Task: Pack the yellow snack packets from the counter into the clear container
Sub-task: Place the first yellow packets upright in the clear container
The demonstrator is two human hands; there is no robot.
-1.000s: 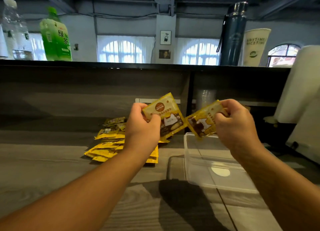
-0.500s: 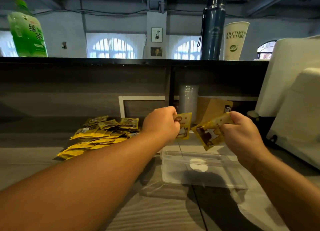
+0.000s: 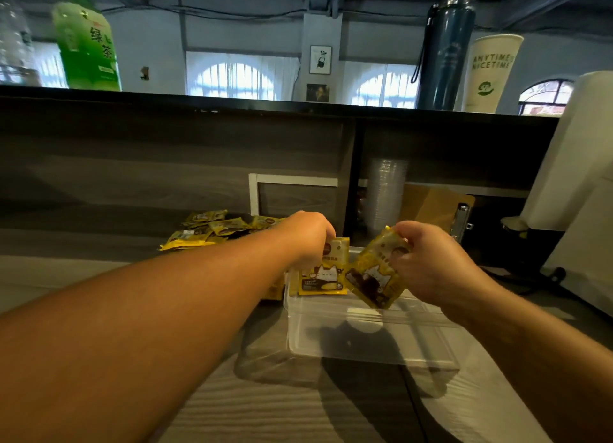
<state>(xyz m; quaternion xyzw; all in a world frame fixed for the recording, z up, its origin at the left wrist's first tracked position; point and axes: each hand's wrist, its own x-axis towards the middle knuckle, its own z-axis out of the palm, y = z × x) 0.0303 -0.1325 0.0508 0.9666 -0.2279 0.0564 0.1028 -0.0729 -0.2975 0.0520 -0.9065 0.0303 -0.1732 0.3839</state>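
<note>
Two hands are over the clear box [image 3: 371, 336] in the head view, and each one pinches a yellow packet by its top edge. The left hand [image 3: 308, 240] holds its packet [image 3: 323, 270] standing up at the far left corner of the box, likely so it goes in on its edge. The right hand [image 3: 428, 267] holds the other packet [image 3: 374, 276] tilted, with its low corner dipping past the rim. The box looks to have nothing lying in it, so the packing has barely begun. Many more packets wait in a pile [image 3: 212, 230] on the counter [image 3: 99, 276], just left of the box, close enough to grab. Up on the shelf stand a green bottle [image 3: 88, 41] and a dark flask [image 3: 444, 48].
</note>
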